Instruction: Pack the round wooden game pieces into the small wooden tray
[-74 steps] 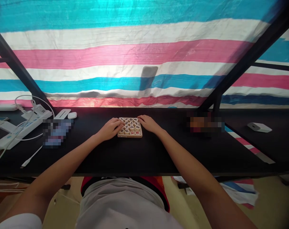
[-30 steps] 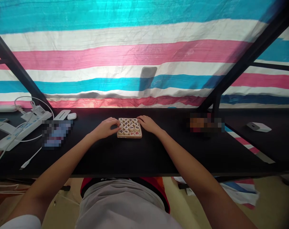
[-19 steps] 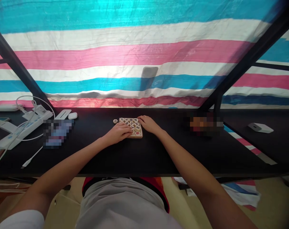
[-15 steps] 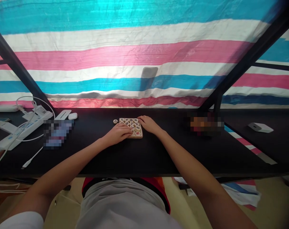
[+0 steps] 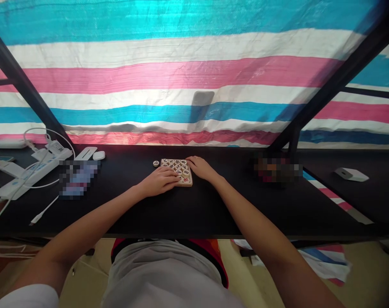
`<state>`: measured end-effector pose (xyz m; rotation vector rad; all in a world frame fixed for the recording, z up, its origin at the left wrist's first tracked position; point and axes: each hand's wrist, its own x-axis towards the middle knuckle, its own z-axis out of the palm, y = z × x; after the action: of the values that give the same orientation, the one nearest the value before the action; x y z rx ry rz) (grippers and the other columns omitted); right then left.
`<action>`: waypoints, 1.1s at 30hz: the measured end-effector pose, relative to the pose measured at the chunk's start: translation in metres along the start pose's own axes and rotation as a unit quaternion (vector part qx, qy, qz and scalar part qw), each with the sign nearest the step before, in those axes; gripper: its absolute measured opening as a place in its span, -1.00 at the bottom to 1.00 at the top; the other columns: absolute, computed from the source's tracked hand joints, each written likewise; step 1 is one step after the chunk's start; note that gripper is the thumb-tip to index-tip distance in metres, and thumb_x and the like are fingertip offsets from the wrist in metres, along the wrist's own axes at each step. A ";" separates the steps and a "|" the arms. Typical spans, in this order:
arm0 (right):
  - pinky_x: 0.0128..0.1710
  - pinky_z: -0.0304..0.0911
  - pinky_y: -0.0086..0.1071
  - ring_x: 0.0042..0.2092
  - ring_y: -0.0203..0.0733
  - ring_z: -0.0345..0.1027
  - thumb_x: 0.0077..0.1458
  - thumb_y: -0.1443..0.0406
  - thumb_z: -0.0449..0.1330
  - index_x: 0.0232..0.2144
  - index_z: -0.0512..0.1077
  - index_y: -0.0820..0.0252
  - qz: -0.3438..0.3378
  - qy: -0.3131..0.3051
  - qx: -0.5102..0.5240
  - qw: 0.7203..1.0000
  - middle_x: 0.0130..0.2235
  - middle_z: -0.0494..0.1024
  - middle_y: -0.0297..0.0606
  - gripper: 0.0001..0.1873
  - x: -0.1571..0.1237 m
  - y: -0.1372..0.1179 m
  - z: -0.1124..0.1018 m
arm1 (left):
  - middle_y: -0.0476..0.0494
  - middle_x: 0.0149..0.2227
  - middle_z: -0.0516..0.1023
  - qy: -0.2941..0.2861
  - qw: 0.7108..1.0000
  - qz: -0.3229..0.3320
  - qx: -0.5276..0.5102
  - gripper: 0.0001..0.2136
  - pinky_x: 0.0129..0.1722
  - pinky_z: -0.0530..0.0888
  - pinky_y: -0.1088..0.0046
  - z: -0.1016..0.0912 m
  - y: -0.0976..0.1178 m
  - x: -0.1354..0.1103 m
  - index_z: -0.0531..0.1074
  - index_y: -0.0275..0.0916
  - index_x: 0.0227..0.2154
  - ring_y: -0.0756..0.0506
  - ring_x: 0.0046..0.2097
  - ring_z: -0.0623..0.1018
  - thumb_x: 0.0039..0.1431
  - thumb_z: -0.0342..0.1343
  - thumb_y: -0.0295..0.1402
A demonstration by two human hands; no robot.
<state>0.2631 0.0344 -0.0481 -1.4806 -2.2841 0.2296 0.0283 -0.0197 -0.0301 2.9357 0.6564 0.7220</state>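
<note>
A small wooden tray [image 5: 188, 184] holding several round Chinese chess pieces [image 5: 181, 163] sits on the black table [image 5: 194, 209]. My left hand [image 5: 161, 180] lies over the tray's near left part with its fingers curled on the pieces; what they pinch is hidden. My right hand [image 5: 201, 167] rests against the tray's right edge, fingers bent around it. One loose chess piece [image 5: 156, 163] lies on the table just left of the tray's far corner.
At the far left lie a white power strip [image 5: 30, 173] with cables [image 5: 42, 211], a white mouse [image 5: 98, 155] and a blurred object [image 5: 77, 177]. Another blurred object [image 5: 278, 169] and a white box [image 5: 351, 174] are at the right. A striped tarp [image 5: 194, 77] hangs behind.
My left hand took one piece out and set it on the table left of the tray, then moved back over the tray's near left part. My right hand stayed put.
</note>
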 end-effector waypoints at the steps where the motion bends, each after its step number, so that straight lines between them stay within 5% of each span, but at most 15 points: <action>1: 0.01 0.14 -0.35 -0.08 -0.17 0.35 0.26 0.32 -0.07 -0.08 0.43 0.28 0.000 0.000 0.002 1.000 -0.13 0.51 -0.11 -0.67 0.000 0.000 0.000 | -0.16 -0.08 0.52 0.004 1.000 -0.011 -0.001 -0.73 0.05 0.32 0.28 -0.003 0.000 0.000 0.48 -0.19 -0.12 -0.12 -0.01 0.43 0.30 -0.08 -0.27; 6: 0.00 0.15 -0.36 -0.07 -0.17 0.35 0.27 0.30 -0.08 -0.07 0.43 0.26 0.012 -0.005 0.012 1.000 -0.12 0.50 -0.11 -0.67 -0.002 -0.003 -0.003 | -0.24 0.01 0.41 0.061 0.983 -0.168 0.028 -0.68 0.07 0.32 0.23 -0.011 -0.031 -0.010 0.40 -0.22 -0.01 -0.15 0.05 0.37 0.30 -0.15 -0.29; 10: 0.01 0.14 -0.36 -0.07 -0.16 0.35 0.26 0.30 -0.07 -0.08 0.43 0.27 0.015 -0.004 0.017 1.000 -0.12 0.50 -0.11 -0.67 -0.003 -0.005 -0.005 | -0.26 0.08 0.35 -0.037 0.962 -0.260 0.073 -0.64 0.07 0.30 0.10 -0.010 -0.067 -0.026 0.32 -0.22 0.07 -0.24 0.10 0.33 0.24 -0.11 -0.31; 13: 0.02 0.14 -0.36 -0.07 -0.16 0.34 0.27 0.30 -0.08 -0.07 0.43 0.27 0.011 -0.002 0.014 1.000 -0.12 0.50 -0.11 -0.66 -0.003 -0.003 -0.004 | -0.22 0.03 0.40 -0.070 0.956 -0.271 0.093 -0.65 0.01 0.34 0.18 -0.012 -0.073 -0.030 0.34 -0.20 0.03 -0.22 0.05 0.37 0.23 -0.10 -0.26; 21: 0.00 0.13 -0.36 -0.07 -0.16 0.34 0.26 0.31 -0.08 -0.08 0.43 0.29 0.004 0.001 0.007 1.000 -0.12 0.51 -0.11 -0.66 -0.003 -0.004 -0.002 | -0.14 -0.21 0.52 -0.101 0.941 -0.281 0.157 -0.78 -0.13 0.38 0.35 -0.026 -0.049 -0.018 0.43 -0.19 -0.17 -0.17 -0.12 0.47 0.21 -0.03 -0.27; 25: -0.01 0.14 -0.37 -0.08 -0.15 0.34 0.26 0.31 -0.08 -0.06 0.42 0.31 0.009 0.003 0.000 1.000 -0.12 0.50 -0.09 -0.65 -0.002 -0.003 -0.002 | -0.12 -0.19 0.52 -0.029 0.956 -0.268 0.115 -0.78 -0.11 0.36 0.35 -0.031 -0.036 -0.013 0.43 -0.19 -0.17 -0.15 -0.11 0.46 0.20 -0.02 -0.25; 29: -0.02 0.13 -0.37 -0.09 -0.16 0.34 0.27 0.31 -0.10 -0.07 0.42 0.30 0.004 0.004 -0.015 1.000 -0.13 0.50 -0.11 -0.65 -0.002 -0.003 0.001 | -0.08 -0.21 0.53 0.044 0.982 -0.186 -0.009 -0.77 -0.08 0.36 0.41 -0.026 -0.009 0.001 0.43 -0.19 -0.21 -0.08 -0.14 0.47 0.22 -0.02 -0.21; 33: -0.03 0.12 -0.35 -0.08 -0.16 0.32 0.29 0.31 -0.14 -0.04 0.38 0.28 0.002 0.011 -0.051 0.999 -0.11 0.49 -0.09 -0.64 -0.003 -0.008 0.007 | -0.08 -0.21 0.55 0.025 0.996 -0.089 -0.008 -0.85 -0.06 0.32 0.40 -0.005 0.015 0.015 0.45 -0.19 -0.26 -0.07 -0.14 0.47 0.21 0.01 -0.31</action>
<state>0.2547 0.0284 -0.0522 -1.5301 -2.3060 0.0995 0.0441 -0.0275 -0.0169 2.8050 0.8985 0.7805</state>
